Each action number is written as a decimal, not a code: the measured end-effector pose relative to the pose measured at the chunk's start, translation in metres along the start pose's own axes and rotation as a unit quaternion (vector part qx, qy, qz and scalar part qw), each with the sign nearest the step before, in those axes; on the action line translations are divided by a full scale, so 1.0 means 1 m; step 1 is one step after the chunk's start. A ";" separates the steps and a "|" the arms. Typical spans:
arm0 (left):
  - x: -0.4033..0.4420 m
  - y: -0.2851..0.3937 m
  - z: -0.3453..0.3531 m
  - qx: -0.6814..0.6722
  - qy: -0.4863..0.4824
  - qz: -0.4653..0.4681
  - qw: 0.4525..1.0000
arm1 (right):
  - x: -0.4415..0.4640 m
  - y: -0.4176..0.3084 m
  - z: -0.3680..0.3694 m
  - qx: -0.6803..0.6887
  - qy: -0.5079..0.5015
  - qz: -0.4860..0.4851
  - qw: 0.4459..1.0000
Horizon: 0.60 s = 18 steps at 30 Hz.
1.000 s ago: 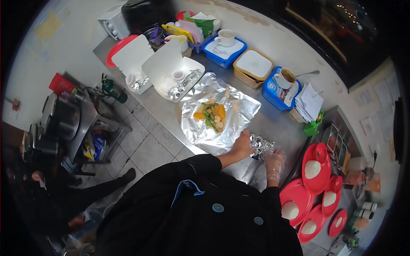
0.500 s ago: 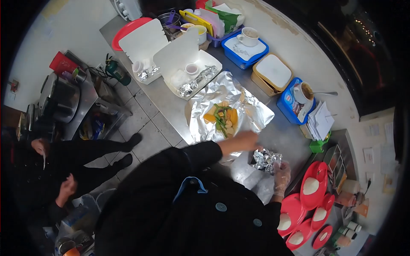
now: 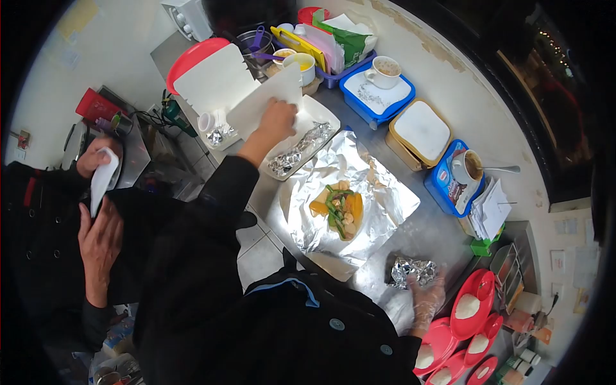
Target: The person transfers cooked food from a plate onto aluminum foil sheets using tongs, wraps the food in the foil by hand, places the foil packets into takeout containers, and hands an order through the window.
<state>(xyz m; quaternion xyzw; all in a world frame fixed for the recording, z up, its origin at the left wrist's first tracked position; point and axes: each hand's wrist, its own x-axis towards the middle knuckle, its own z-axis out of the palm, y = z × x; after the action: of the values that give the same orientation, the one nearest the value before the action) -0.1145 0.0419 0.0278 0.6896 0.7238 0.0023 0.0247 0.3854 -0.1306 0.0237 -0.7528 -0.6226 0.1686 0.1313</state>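
Note:
My left hand [image 3: 279, 120] is bare and reaches into an open white takeaway box [image 3: 311, 152], its fingers curled between the raised lid and the tray. Whatever they hold is hidden. A long foil-wrapped piece [image 3: 300, 149] lies in that box. My right hand [image 3: 427, 301], in a clear glove, has its slightly blurred fingers around the near side of a crumpled foil bundle [image 3: 412, 272] on the steel counter. Between the hands, a foil sheet [image 3: 378, 221] lies spread with shrimp, green beans and yellow-orange pieces [image 3: 340, 208] heaped on it.
A second open box [image 3: 212, 77] stands at upper left. Tubs [image 3: 420, 131] and cups [image 3: 385, 72] line the wall. Red plates with white mounds [image 3: 467, 307] sit at right. Across the aisle, a co-worker's hands [image 3: 99, 237] hold something white.
My left hand has moved from beside the foil bundle up and left into the takeaway box. The right hand stays at the bundle. The co-worker's hands have come together on a white item.

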 end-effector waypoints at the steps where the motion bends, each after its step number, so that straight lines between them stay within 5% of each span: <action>1: -0.015 -0.007 -0.002 -0.015 -0.016 -0.007 1.000 | -0.005 -0.001 0.004 -0.087 0.031 -0.065 0.994; 3: -0.043 -0.015 0.005 -0.033 -0.034 -0.013 0.999 | -0.012 -0.038 0.005 -0.137 0.002 -0.029 0.990; 6: -0.060 -0.024 0.021 -0.140 0.067 -0.021 0.988 | -0.012 -0.054 0.008 -0.198 -0.002 -0.020 0.980; 9: -0.065 -0.021 0.032 -0.127 0.175 0.019 0.976 | -0.015 -0.056 0.007 -0.184 -0.030 -0.074 0.980; 11: -0.074 0.009 0.017 -0.057 0.218 0.004 0.974 | -0.019 -0.055 0.016 -0.168 -0.006 -0.012 0.986; 12: -0.080 0.038 0.009 -0.074 0.212 0.029 0.974 | -0.018 -0.044 0.026 -0.192 -0.005 -0.011 0.981; 15: -0.130 0.152 0.003 -0.421 0.117 0.038 0.899 | -0.019 -0.045 0.022 -0.182 -0.008 0.011 0.983; 16: -0.139 0.176 0.026 -0.498 -0.027 0.180 0.848 | -0.019 -0.034 0.024 -0.182 -0.004 0.016 0.983; 17: -0.158 0.210 0.048 -0.479 0.015 0.261 0.838 | -0.017 -0.020 0.030 -0.144 0.022 -0.009 0.989; 18: -0.174 0.236 0.060 -0.491 -0.076 0.247 0.832 | -0.016 -0.011 0.032 -0.104 0.045 -0.034 0.993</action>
<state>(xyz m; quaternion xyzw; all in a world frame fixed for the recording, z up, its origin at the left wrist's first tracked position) 0.1316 -0.1220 -0.0176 0.7408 0.4289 0.3111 0.4129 0.3592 -0.1447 0.0002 -0.7474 -0.6557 0.0638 0.0859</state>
